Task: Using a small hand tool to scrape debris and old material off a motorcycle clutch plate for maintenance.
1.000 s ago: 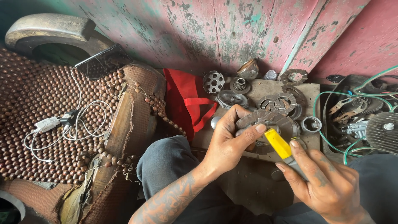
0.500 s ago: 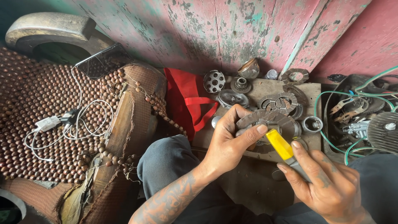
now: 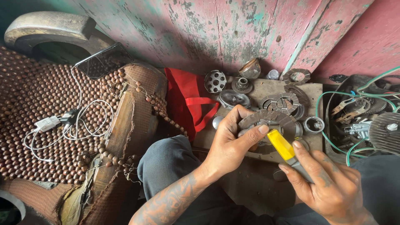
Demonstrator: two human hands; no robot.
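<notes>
At centre right of the frame the left hand [image 3: 230,143] curls its fingers around the rim of a round toothed clutch plate [image 3: 266,121], thumb laid across its face to steady it against the tool. The right hand [image 3: 329,183], lower right, is closed on a yellow-handled screwdriver [image 3: 287,151] angled up toward the plate's middle; its tip is hidden behind the thumb, so contact is probably there but unclear. Both work over a grimy wooden board [image 3: 258,183] where more friction plates [image 3: 283,102], a perforated hub [image 3: 215,81] and a small gear [image 3: 242,84] lie within reach. A red cloth bag [image 3: 185,100] sits beside a beaded seat cover [image 3: 37,100] at left.
</notes>
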